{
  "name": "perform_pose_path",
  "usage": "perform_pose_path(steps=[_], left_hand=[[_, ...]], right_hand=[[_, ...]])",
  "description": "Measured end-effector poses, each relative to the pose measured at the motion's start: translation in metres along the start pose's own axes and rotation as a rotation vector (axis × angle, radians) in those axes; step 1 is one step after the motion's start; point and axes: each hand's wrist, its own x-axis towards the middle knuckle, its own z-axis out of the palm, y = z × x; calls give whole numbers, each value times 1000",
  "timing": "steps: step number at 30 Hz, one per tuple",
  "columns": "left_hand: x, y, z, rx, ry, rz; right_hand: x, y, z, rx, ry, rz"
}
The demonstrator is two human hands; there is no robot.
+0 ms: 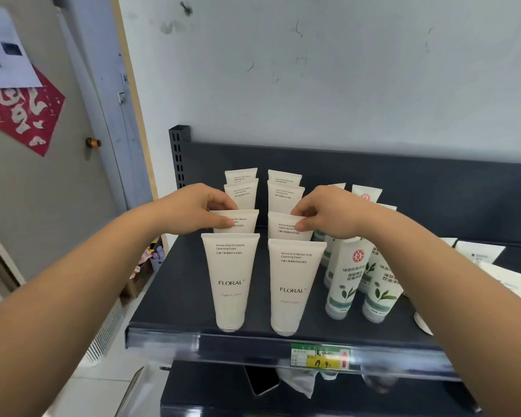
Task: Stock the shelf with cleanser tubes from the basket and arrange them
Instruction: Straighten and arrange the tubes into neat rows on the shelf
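Both hands are up on the shelf (175,290). The left hand (197,206) pinches the top crimp of the second left tube (242,221). The right hand (331,215) pinches the crimp of the second right tube (283,229). On both hands the thumb is in front and the fingers are behind.

The white cleanser tubes stand cap-down in two columns, four deep, running from the shelf's front edge to its back panel. The front pair (230,281) is untouched. The green-leaf tubes (343,278) sit just beside them, toward the right end. I can't see the basket.

My read on handling:
- They look like light plastic with soft walls and a smooth skin.
- They're tall on a small cap, so tippy, and one nudge could domino a column.
- The flat crimp is the stiffest part and the only bit clear of neighbours, so it's the right place to hold.
- Squeezing the body would likely dent it or let it slip.
- I'd grip lightly, shift the tube straight, and seat the cap flat before letting go.
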Motion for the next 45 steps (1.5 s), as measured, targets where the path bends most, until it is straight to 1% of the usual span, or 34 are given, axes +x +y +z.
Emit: perform_pose_path(steps=[9,19,31,45], left_hand=[[-9,2,-1,14,-9,11],[-14,3,-1,-43,-42,-9],[-18,2,4,-65,3,-7],[-18,1,5,-67,3,-12]], right_hand=[[-11,-1,-3,58,-64,-41],[-17,5,-6,110,-95,-69],[-13,2,-2,63,-63,-81],[-16,2,-3,49,-49,-62]])
